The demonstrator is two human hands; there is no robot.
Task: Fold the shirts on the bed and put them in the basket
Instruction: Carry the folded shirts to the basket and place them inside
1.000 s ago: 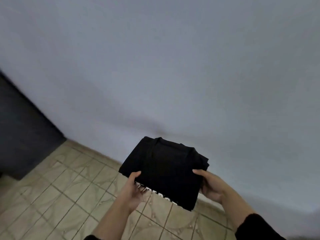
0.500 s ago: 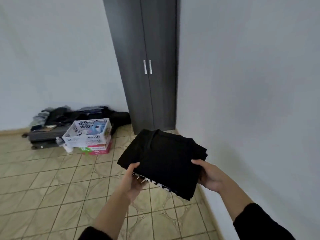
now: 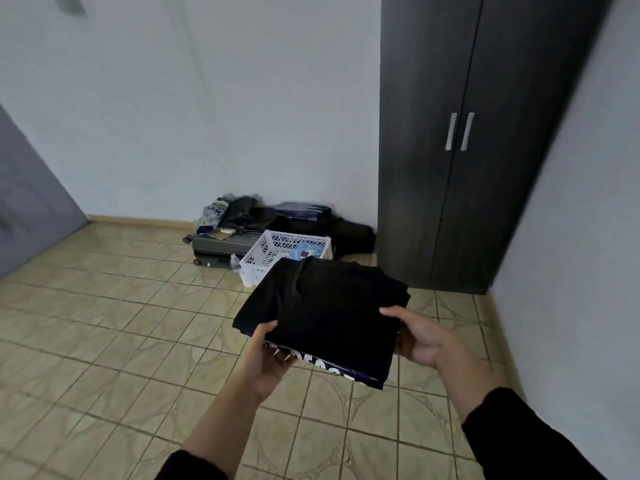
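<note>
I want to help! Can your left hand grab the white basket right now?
Probably not. The left hand and right hand both hold the folded black shirt, and the basket sits on the floor well ahead, beyond the shirt.
</note>
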